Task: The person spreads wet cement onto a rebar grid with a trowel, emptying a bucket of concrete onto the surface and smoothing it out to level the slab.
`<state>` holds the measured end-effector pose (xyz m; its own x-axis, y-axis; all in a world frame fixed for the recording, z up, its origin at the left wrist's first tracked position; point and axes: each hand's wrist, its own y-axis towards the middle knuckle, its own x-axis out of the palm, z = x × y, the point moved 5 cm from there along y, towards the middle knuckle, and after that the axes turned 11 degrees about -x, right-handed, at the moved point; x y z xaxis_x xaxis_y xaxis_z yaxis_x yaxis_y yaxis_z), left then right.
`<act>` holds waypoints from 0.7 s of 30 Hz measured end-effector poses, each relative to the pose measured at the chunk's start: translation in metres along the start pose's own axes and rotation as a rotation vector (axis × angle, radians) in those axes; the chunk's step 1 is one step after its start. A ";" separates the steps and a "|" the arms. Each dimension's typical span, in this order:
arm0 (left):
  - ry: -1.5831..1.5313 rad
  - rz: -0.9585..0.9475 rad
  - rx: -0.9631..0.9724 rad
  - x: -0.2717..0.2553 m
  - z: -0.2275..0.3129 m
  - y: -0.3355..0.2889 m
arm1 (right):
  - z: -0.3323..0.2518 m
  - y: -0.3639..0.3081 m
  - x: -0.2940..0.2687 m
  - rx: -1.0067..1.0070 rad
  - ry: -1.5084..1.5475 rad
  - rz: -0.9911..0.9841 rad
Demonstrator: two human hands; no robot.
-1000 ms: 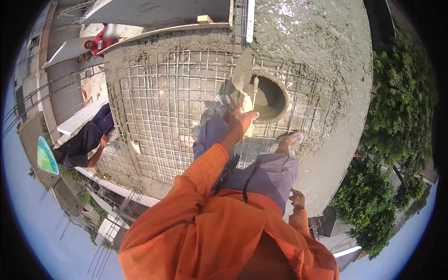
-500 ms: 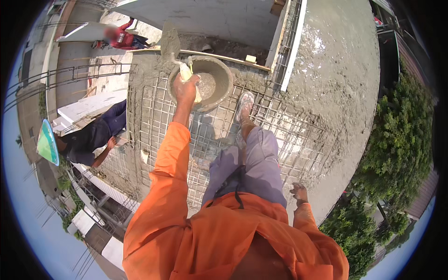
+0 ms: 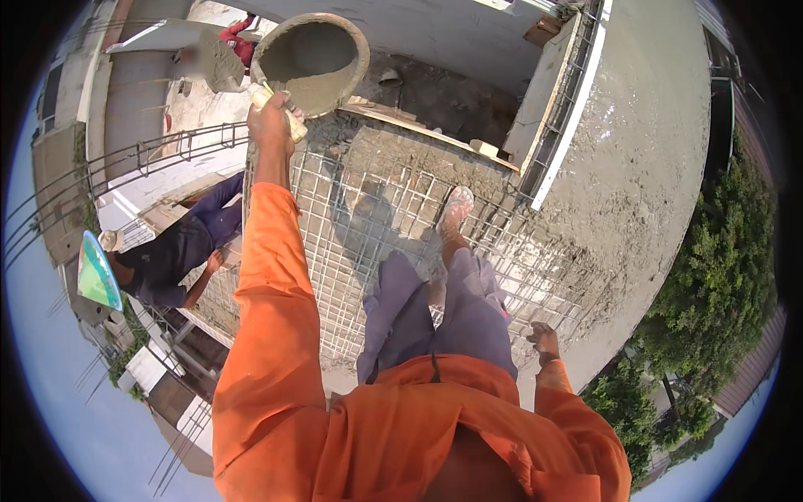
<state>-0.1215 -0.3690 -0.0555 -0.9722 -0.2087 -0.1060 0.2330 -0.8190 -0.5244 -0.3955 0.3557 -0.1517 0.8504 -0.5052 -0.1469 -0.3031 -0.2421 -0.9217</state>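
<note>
Rebar [image 3: 335, 261], one bucket [image 3: 314, 48], one trowel [image 3: 222, 67]

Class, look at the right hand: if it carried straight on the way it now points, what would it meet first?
Most likely the steel mesh, ahead of the right hand in the picture; depth is unclear, so the hand might pass above it.
</note>
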 end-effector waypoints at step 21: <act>0.096 -0.379 -0.209 0.020 0.051 0.143 | 0.001 -0.150 0.257 0.306 -0.005 0.254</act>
<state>-0.1069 -0.5174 -0.0892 -0.9881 0.1442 0.0535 -0.1401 -0.7004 -0.6999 -0.1308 0.2630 -0.0511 0.7673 -0.5132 -0.3846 -0.3624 0.1479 -0.9202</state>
